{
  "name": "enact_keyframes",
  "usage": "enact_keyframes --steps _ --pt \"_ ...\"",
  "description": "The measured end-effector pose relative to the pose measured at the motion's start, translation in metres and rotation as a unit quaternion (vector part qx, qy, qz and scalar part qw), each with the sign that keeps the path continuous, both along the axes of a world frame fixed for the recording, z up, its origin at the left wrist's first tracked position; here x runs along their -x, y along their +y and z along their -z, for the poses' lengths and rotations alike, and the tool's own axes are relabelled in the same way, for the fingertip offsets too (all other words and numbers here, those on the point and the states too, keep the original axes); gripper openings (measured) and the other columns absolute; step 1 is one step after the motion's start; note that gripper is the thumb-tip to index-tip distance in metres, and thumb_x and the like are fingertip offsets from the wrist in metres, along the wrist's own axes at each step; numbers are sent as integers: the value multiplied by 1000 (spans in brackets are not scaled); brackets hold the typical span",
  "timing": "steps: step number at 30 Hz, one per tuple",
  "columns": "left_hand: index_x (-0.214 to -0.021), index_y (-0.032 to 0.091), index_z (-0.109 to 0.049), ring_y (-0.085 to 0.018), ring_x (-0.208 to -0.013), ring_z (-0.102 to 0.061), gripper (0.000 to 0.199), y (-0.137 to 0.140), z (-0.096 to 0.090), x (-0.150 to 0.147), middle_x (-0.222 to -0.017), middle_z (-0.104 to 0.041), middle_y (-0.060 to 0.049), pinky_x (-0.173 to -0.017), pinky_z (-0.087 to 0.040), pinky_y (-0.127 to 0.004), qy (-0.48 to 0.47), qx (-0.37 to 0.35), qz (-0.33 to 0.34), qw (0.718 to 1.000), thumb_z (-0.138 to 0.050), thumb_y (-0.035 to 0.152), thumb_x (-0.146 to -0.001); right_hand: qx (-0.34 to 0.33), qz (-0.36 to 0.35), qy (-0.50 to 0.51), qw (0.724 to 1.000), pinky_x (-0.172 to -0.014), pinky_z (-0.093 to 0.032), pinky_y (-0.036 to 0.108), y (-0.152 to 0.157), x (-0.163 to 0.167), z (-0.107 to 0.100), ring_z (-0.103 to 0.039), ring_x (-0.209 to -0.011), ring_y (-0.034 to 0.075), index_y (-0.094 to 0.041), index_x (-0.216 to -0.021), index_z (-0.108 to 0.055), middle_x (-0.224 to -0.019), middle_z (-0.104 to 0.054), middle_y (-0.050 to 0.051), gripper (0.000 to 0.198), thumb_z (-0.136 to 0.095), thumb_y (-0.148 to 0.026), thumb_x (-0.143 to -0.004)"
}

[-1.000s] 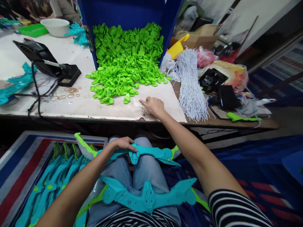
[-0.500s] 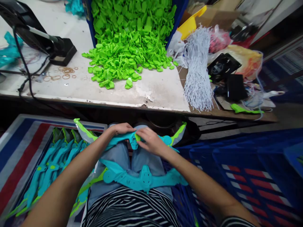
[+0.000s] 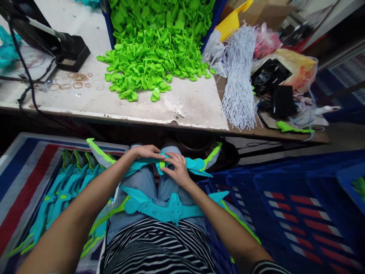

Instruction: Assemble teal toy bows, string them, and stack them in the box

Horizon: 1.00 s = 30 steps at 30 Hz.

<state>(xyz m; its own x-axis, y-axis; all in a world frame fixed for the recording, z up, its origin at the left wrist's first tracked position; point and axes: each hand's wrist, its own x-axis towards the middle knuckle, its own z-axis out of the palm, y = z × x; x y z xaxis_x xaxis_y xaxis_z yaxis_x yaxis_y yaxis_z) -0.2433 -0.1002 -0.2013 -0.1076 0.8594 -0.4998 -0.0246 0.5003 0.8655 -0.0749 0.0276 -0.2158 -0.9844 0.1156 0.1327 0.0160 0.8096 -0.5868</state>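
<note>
A teal plastic toy bow (image 3: 195,164) with green-and-grey tips lies across my knees. My left hand (image 3: 147,152) grips it left of the middle, fingers closed on its upper edge. At its centre block sits a small green plastic piece (image 3: 162,164), pinched by my right hand (image 3: 177,168) with the thumb below and fingers above. My fingers partly hide the block. Nearer my body, a second teal toy bow (image 3: 161,212) rests on my lap, touched by neither hand; my right forearm crosses over part of it.
Green pieces (image 3: 154,57) spill from a blue crate (image 3: 107,23) onto the worktable (image 3: 137,112). Rubber bands (image 3: 80,77) and a bundle of white strings (image 3: 239,80) lie there too. Several finished-looking bows (image 3: 61,190) are stacked at left. Blue crates (image 3: 273,179) stand at right.
The green piece has gone from upright at the block's right side to lying over the block's front. My right hand has shifted slightly left with it. The view has tilted a little.
</note>
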Motion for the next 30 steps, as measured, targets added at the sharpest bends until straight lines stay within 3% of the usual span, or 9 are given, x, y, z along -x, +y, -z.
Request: enact_keyframes --steps 4,8,11,19,21,23,25,27,30 --pt "-73 14 -60 -12 -61 -49 53 1 -2 -1 -63 -55 3 -55 -33 -23 81 23 29 996 -74 60 -50 55 39 -64 996 -101 -31 48 0 9 -2 -52 -116 28 -27 -120 -58 -122 -62 6 55 -75 -42 -70" --pt "-69 15 -59 -13 -57 -49 49 1 -5 -6 -58 -53 4 -53 -33 -24 79 52 -9 995 -73 58 -51 63 40 -107 991 -98 -32 47 1 16 -7 -49 -119 29 -25 -137 -41 -121 -62 7 81 -76 -41 -66" --pt "-66 15 -59 -14 -56 -49 44 2 -8 -9 -56 -52 4 -52 -34 -25 77 60 -33 995 -75 52 -49 52 40 -120 991 -97 -32 46 -2 18 -11 -50 -117 29 -25 -137 -43 -121 -62 8 82 -78 -38 -64" --pt "-73 15 -62 -14 -62 -53 34 2 -11 -13 -63 -56 4 -58 -38 -24 139 32 -21 990 -74 40 -52 -13 46 -123 991 -92 -35 45 -15 16 -16 -52 -112 30 -25 -133 -49 -120 -62 9 75 -79 -35 -65" --pt "-80 14 -63 -15 -62 -55 38 -2 -15 -16 -65 -59 3 -57 -39 -24 154 26 -10 988 -73 42 -56 -22 21 -135 990 -91 -37 46 -10 15 -20 -52 -112 32 -23 -135 -47 -121 -61 11 81 -81 -36 -63" --pt "-92 14 -64 -18 -66 -58 44 -8 -20 -23 -73 -63 1 -59 -41 -25 197 11 3 980 -72 44 -62 3 -34 -132 991 -88 -41 43 1 21 -31 -56 -108 30 -21 -130 -53 -117 -64 11 72 -79 -38 -65" --pt "-104 16 -63 -21 -75 -62 47 -14 -26 -33 -84 -66 -2 -64 -44 -27 295 0 15 956 -70 44 -68 48 -69 -84 993 -83 -45 36 15 37 -50 -61 -97 24 -20 -116 -63 -108 -68 9 45 -69 -39 -76" --pt "-116 21 -60 -23 -84 -63 44 -20 -29 -47 -97 -66 -6 -71 -46 -30 425 -6 21 905 -66 39 -76 61 -42 3 997 -81 -46 30 29 69 -73 -63 -89 18 -20 -103 -68 -99 -69 6 26 -55 -35 -87" --pt "-125 28 -54 -23 -91 -62 39 -25 -22 -66 -112 -60 -12 -77 -48 -36 581 -15 22 813 -49 21 -87 -26 46 69 996 -87 -44 30 41 136 -105 -60 -92 19 -16 -100 -68 -99 -68 8 25 -49 -27 -90"
